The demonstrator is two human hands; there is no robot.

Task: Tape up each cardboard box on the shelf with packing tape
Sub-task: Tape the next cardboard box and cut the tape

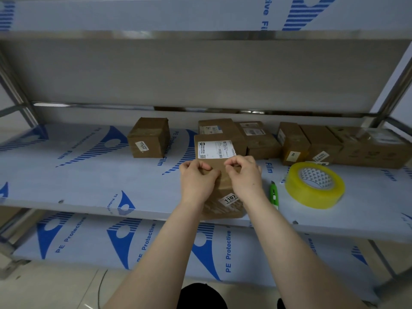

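Metal shelf (89,175) wrapped in blue-print protective film. Both hands, left hand (196,181) and right hand (244,175), curled, pinching the top of the front cardboard box (219,175). Tape roll (314,185) sits just right of it, beside a green cutter (273,195).

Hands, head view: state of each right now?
Left hand: fingers curled, pressing on top of the cardboard box.
Right hand: fingers pinched on the same box top; whether tape is between them cannot be told.

Colours on the middle shelf:
Pale blue-white filmed metal shelf (93,175) with blue stripe-and-triangle print; brown cardboard box (219,175) with white black-printed labels; right of it, green plastic utility knife (273,194), then translucent yellow tape roll (314,185), white patterned core.
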